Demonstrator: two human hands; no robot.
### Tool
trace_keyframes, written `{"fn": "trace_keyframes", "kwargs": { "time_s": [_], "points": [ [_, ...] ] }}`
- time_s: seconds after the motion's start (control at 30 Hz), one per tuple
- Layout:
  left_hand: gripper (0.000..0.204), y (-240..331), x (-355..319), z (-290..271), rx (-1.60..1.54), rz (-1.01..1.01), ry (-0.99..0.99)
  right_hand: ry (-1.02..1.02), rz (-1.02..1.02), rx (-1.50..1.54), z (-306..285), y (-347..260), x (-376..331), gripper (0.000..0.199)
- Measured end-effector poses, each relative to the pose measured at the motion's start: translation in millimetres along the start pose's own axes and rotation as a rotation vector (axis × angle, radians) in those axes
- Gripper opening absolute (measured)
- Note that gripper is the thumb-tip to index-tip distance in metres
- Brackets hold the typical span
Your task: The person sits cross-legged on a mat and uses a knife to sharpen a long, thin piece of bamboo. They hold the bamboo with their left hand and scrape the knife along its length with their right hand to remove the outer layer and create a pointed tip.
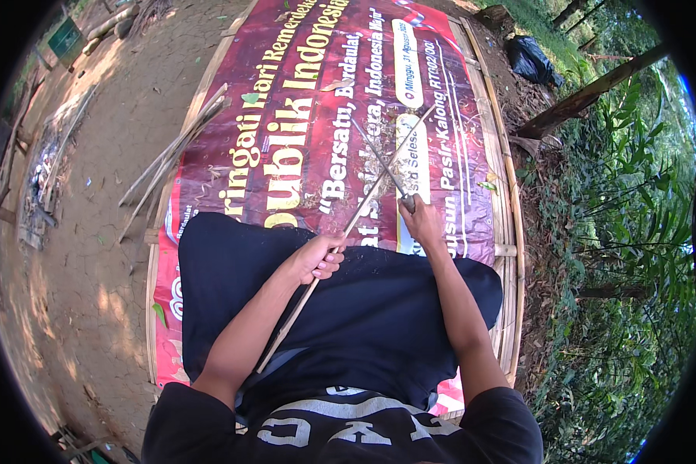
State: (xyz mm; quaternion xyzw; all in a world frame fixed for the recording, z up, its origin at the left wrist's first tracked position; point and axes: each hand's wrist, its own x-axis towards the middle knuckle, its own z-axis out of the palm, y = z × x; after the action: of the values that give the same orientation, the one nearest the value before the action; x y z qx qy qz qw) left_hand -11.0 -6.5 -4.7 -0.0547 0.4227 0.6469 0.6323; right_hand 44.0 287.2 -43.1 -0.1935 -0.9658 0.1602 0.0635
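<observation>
Tan wooden stick [290, 322] slants over the black lap fabric [379, 286] and out above the red printed banner [479, 232], left hand [321, 257] fingers wrapped round its middle, right hand [424, 223] fingers closed on the handle of a knife [373, 148] whose blade crosses the stick beyond that left fist. For clean cuts I'd want the fist well behind the blade and shallow strokes away from the body, since digging deep could split the wood.
</observation>
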Motion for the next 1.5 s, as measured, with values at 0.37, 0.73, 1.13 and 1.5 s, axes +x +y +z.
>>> {"fn": "trace_keyframes", "kwargs": {
  "time_s": [0.37, 0.73, 1.13, 1.5],
  "points": [
    [0.032, -3.2, -4.9, 2.5, -0.013, -0.029, -0.01, 0.088, 0.044, 0.075, 13.9, 25.3, 19.2, 0.038],
    [0.033, -1.0, -4.7, 3.5, -0.037, -0.037, -0.003, 0.081, 0.078, 0.138, 12.1, 31.9, 22.9, 0.039],
    [0.032, 0.6, -4.7, -6.4, -0.037, -0.046, -0.022, 0.036, 0.13, 0.068, 6.8, 24.2, 18.3, 0.038],
    [0.032, 0.0, -19.9, -0.9, -0.047, -0.051, -0.034, 0.019, 0.083, -0.035, 3.5, 43.6, 27.8, 0.037]
  ]
}}
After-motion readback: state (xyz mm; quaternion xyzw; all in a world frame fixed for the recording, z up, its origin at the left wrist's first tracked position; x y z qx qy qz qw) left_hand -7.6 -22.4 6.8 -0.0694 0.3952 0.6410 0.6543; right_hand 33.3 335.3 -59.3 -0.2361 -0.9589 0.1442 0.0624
